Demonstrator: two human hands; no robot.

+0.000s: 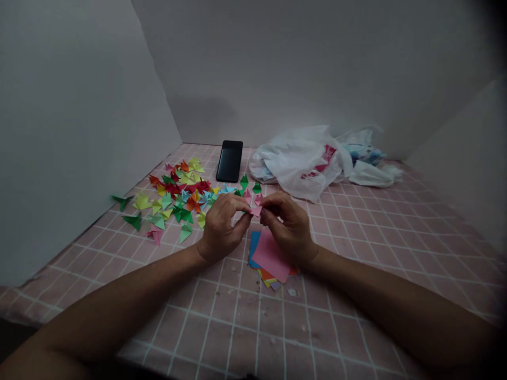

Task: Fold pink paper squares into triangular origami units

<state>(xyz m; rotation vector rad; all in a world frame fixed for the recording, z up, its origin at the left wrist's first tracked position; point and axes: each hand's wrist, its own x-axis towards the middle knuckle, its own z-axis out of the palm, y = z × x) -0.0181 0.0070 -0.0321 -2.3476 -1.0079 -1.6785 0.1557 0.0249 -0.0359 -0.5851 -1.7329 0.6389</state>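
Head cam, sm. pink paper [256, 211], folded, L hand [224, 227] pinching one end, R hand [289, 228] t'other

Paper shapes [172, 188] crowding beyond left hand [224, 228], phone [229, 161] and white bag [303, 161] obstructing the middle back, open tablecloth [376, 229] right of right hand [292, 229]

A small, folded piece of pink paper [256, 211] is pinched at its left side by the fingers of the left hand [222, 227] and at its right by those of the right hand [292, 229]. Only a narrow, pale portion is left visible between them; both ends are covered by the fingertips, and its finer creases cannot be made out.
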